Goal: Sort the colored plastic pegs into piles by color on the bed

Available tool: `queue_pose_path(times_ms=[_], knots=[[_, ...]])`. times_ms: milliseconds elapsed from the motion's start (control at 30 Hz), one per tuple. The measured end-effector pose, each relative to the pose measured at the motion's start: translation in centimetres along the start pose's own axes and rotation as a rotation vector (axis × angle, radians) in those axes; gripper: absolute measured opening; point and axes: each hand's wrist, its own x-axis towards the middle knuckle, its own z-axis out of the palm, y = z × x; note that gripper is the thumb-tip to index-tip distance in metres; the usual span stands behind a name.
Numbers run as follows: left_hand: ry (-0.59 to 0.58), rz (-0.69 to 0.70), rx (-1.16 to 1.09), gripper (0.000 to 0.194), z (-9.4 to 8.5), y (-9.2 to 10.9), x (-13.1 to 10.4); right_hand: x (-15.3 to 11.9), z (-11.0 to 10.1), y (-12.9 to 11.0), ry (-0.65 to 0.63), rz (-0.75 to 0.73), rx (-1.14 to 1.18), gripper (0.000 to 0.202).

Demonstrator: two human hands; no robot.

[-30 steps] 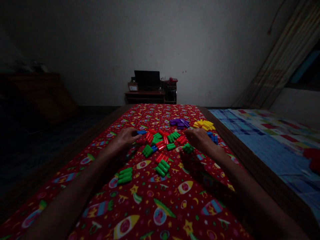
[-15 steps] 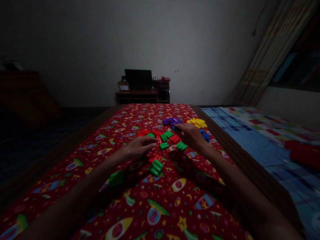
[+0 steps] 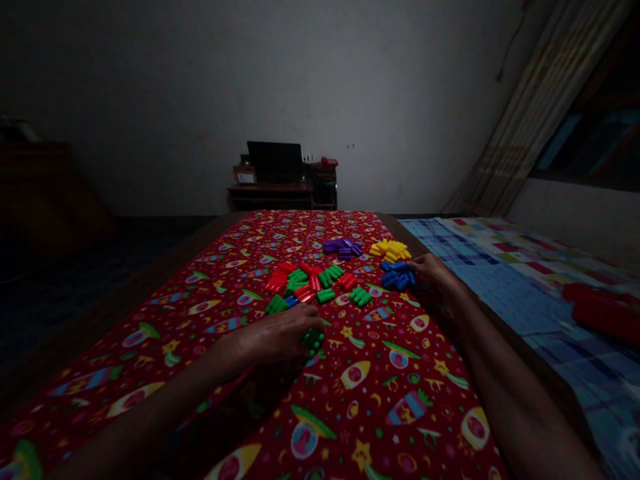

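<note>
My left hand is low over the near part of the cloth, its fingers curled round a green toy block with ribbed, tube-like sides. The palm and fingers hide part of that block. At the right edge of the blue block pile, my right hand has its thumb and fingers pinched together on a blue block; the fingertips are small and dim. Red blocks and green blocks lie mixed in the middle, just beyond my left hand. A blue block lies among them.
Purple blocks and yellow blocks lie in separate piles farther back. A red patterned cloth covers the surface. To the right is a plaid mat with a red item. A desk with a dark screen stands by the wall.
My right hand has moved right from beside the purple pile to the blue pile. My left hand has come nearer and down from the red blocks onto the green block.
</note>
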Motion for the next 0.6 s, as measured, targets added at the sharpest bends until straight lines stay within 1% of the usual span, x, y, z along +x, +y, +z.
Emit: queue_pose_path(times_ms=[33,100,167,267,300,367,433,467,533,600], knots=[[0.003,-0.008,0.005,0.046,0.1,-0.1,0.1,0.0,-0.1,-0.1,0.002,0.002,-0.013,0.034],[0.005,-0.039,0.020,0.044,0.1,-0.3,0.2,-0.2,-0.4,-0.4,0.057,0.017,-0.061,0.039],[0.008,-0.068,0.033,0.040,0.1,-0.5,0.2,-0.4,-0.9,-0.9,0.124,0.017,-0.102,0.038],[0.020,-0.074,0.032,0.028,-0.4,-1.6,0.1,-0.7,-1.4,-2.0,0.205,-0.042,-0.129,0.036],[0.052,-0.082,0.030,0.025,-0.7,-2.2,0.1,-0.8,-1.5,-2.5,0.224,-0.067,-0.139,0.036],[0.174,-0.134,0.047,0.028,-1.3,-4.0,0.1,-1.1,-1.7,-3.7,0.254,-0.117,-0.162,0.038],[0.319,-0.230,0.081,0.031,-1.6,-6.0,0.1,-1.6,-1.8,-5.2,0.272,-0.168,-0.175,0.038],[0.367,-0.276,0.084,0.031,-1.6,-7.0,0.2,-1.9,-1.8,-6.0,0.274,-0.195,-0.177,0.038],[0.395,-0.331,0.036,0.031,-1.4,-8.5,0.4,-2.7,-1.6,-7.5,0.256,-0.248,-0.182,0.038],[0.372,-0.352,-0.034,0.031,-0.9,-8.9,0.6,-3.7,-1.4,-8.9,0.228,-0.294,-0.197,0.038]])
